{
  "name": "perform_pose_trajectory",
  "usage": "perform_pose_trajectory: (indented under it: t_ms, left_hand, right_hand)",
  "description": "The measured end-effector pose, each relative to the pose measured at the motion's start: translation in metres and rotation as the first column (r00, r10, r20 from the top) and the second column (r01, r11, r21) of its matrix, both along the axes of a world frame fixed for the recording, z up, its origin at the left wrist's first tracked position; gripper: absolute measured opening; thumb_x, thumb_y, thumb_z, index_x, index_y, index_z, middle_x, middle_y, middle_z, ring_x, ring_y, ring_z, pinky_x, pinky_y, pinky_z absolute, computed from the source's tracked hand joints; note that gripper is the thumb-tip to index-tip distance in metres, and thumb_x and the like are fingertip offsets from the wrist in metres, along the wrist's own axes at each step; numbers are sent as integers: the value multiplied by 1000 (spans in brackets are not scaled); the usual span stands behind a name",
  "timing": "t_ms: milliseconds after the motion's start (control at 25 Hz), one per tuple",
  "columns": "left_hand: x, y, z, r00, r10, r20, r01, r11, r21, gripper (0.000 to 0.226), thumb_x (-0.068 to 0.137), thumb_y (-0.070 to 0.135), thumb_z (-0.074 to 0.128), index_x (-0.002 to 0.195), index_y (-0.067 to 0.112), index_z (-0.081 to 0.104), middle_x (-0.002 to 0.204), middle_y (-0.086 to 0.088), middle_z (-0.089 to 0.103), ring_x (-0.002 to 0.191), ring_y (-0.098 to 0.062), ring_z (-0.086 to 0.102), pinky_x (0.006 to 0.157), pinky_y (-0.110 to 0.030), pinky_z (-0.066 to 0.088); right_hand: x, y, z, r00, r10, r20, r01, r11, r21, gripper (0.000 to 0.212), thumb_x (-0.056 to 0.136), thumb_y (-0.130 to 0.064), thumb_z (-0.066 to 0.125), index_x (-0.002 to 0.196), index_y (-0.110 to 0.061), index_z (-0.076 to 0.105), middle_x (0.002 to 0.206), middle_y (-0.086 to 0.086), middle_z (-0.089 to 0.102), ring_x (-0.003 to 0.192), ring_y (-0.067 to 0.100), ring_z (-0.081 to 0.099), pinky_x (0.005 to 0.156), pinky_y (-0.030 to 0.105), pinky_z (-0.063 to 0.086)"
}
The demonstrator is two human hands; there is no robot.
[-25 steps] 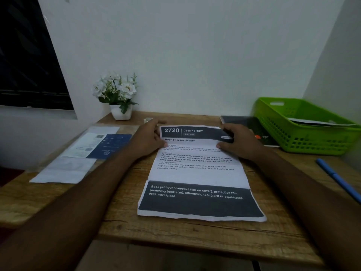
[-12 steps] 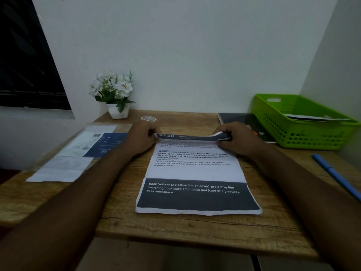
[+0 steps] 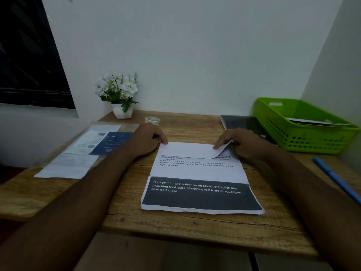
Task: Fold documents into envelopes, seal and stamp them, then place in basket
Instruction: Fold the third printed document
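On the desk's (image 3: 58, 194) left side lies a flat spread of papers (image 3: 78, 153), white with one blue-printed piece; whether these are the envelopes I cannot tell, and none looks filled. Behind them stands a plant (image 3: 121, 94), and just right of it a tape roll (image 3: 152, 120), untouched. The left hand (image 3: 146, 139) sits at the far left corner of the document (image 3: 197, 182), its thumb on the turned-over flap; whether the fingers grip beneath is hidden. The document lies at the desk's middle, its top part folded toward the person so the blank back shows, the printed text and the dark bottom band uncovered. The right hand (image 3: 240, 143) pinches the flap's far right corner, which stands a little off the sheet, so the hands are apart, one at each end of the fold. Right of that is a dark book (image 3: 242, 124), then the green basket (image 3: 304, 133) with some flat white paper already in it, and a blue pen (image 3: 336, 178) near the edge. I judge the work early for this sheet: the first fold is being laid but is not creased flat, and the second fold, the envelope, sealing, stamping and the basket all remain.
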State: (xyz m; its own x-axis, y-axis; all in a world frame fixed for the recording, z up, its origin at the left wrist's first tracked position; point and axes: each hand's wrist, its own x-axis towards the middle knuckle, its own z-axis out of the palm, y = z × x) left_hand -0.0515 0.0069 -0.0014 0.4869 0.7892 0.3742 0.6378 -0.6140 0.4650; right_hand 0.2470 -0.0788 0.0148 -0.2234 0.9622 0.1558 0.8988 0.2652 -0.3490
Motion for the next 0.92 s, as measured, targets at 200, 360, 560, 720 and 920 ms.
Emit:
perform_pose_trajectory:
  t_ms: [200,360,560,720,920]
  left_hand:
    - [2,-7,1,998,-51,35,52,998,-31,9,81,22,71,88,16,73,88,8,69,80,-1,57,67,-16,40]
    - [5,-13,2,999,-48,7,49,995,-90,33,69,45,77,89,20,69,86,13,63,79,-3,56,62,-16,40]
    - [5,-14,2,997,-64,-46,62,997,-51,42,63,46,80,95,22,67,84,21,56,74,2,52,57,-10,37]
    - [7,-12,2,997,-46,-56,42,996,-73,42,63,48,80,94,23,66,86,20,55,75,1,51,59,-15,36]
    - [7,-8,3,990,-71,-119,56,990,-130,63,52,64,78,102,29,63,97,19,54,86,1,50,65,-20,38]
  right_hand:
    - [-6,-2,0,952,59,-300,-69,997,-22,58,77,14,33,79,-27,73,100,5,72,101,18,64,97,36,47]
    - [-12,-7,2,937,61,-343,-70,997,-14,44,95,-22,33,85,-22,75,96,-2,73,92,10,65,85,22,48]
    - [-14,-6,2,969,13,-246,-15,1000,-4,47,84,-64,51,90,-24,76,89,-13,73,78,3,63,76,25,47]
    - [-26,-5,-1,987,5,-158,-11,999,-38,38,68,-66,68,94,-38,71,93,-22,68,89,-1,62,87,33,51]
    - [-28,2,-7,995,7,-103,-15,997,-79,46,65,-62,75,106,-45,62,107,-23,58,99,1,56,91,31,49]
